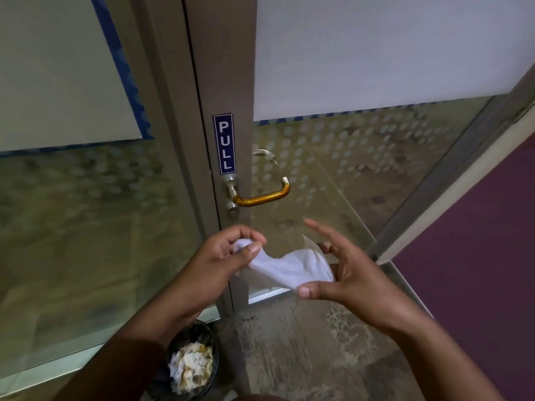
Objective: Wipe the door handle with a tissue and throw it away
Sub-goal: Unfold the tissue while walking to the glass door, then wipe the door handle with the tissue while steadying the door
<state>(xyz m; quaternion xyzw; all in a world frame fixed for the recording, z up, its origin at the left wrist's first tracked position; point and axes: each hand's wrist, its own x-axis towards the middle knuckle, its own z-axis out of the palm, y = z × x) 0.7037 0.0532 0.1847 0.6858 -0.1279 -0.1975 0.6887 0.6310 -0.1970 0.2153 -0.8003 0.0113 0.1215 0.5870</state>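
A white tissue [292, 266] stretches between both hands below the door handle. My left hand [228, 256] pinches its left end between thumb and fingers. My right hand [341, 267] holds the right end, thumb under it and fingers spread. The door handle [262, 196] is a lever with a shiny amber-gold bar on a metal stem, fixed to the grey door frame just under a blue PULL sign [225, 143]. Both hands are a short way below the handle and not touching it.
A black bin [189, 369] with crumpled paper stands on the floor at the lower left, under my left forearm. The glass door [347, 157] with frosted dots stands ajar to the right; a fixed glass panel [86, 198] is on the left. A purple wall [477, 256] lies right.
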